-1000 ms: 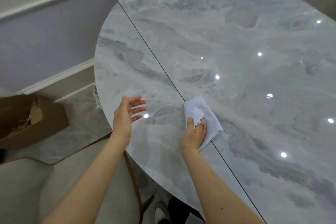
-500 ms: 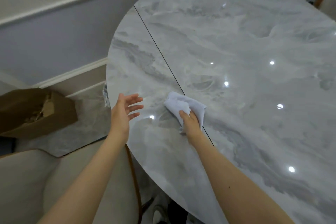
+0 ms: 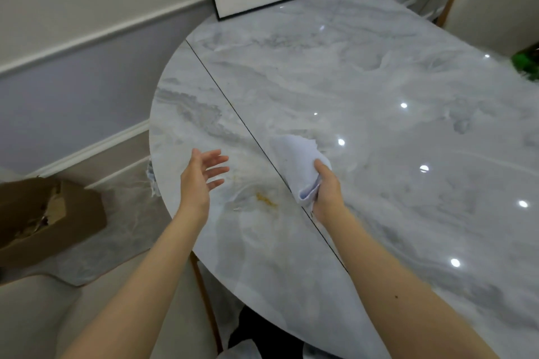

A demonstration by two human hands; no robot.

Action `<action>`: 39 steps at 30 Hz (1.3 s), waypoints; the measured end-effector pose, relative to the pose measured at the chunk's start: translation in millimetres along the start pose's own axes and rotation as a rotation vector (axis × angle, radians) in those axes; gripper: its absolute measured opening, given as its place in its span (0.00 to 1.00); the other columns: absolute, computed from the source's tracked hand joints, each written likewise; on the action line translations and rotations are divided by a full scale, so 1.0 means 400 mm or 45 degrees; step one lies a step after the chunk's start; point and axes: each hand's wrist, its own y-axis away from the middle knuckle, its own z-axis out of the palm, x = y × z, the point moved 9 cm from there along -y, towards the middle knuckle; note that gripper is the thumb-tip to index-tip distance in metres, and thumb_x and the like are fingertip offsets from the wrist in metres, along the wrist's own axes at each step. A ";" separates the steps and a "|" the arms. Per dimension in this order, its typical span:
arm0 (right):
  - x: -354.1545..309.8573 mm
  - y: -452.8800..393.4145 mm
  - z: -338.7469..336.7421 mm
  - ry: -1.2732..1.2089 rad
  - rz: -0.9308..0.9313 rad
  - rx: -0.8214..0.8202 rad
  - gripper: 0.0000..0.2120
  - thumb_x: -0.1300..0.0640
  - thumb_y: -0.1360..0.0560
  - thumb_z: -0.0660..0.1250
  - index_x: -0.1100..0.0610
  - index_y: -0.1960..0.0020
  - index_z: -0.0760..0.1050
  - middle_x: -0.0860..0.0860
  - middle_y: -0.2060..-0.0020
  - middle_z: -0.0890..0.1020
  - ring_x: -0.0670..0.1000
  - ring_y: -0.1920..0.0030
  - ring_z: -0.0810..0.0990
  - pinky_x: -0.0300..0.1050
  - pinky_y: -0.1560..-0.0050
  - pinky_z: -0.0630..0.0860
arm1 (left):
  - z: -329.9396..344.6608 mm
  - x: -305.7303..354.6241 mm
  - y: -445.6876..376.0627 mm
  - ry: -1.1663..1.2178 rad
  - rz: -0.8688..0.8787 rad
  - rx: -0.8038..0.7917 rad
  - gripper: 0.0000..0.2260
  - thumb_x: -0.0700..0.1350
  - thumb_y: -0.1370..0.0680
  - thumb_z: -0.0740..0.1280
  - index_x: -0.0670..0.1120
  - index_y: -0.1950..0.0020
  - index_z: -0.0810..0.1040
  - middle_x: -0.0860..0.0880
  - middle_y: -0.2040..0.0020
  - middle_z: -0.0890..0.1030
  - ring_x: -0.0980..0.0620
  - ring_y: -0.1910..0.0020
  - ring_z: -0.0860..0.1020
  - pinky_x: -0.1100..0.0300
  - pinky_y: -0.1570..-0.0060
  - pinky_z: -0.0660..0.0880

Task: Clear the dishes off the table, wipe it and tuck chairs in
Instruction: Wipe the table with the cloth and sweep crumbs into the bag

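Right hand [image 3: 326, 192] grips one white cloth [image 3: 297, 166] on the table [image 3: 379, 81]; left hand [image 3: 197, 181] spread wide; one yellow stain [image 3: 267, 199].

Table [image 3: 364, 102]: glossy marble-look top (light spots mirrored); cloth [image 3: 297, 166]: soft white fabric; box [image 3: 58, 221]: matt cardboard.

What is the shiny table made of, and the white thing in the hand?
The table looks like polished marble or a marble-look slab: grey veins, mirror-bright light spots. The white cloth in the right hand seems soft fabric or thick paper towel; it crumples into folds.
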 end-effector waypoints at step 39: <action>-0.059 -0.090 -0.184 0.169 -0.218 0.805 0.40 0.40 0.40 0.64 0.63 0.35 0.70 0.54 0.56 0.82 0.56 0.49 0.75 0.44 0.52 0.71 | 0.546 -0.011 -0.396 -0.313 -0.146 -0.926 0.22 0.53 0.17 0.46 0.47 0.51 0.78 0.48 0.52 0.82 0.49 0.57 0.80 0.58 0.57 0.74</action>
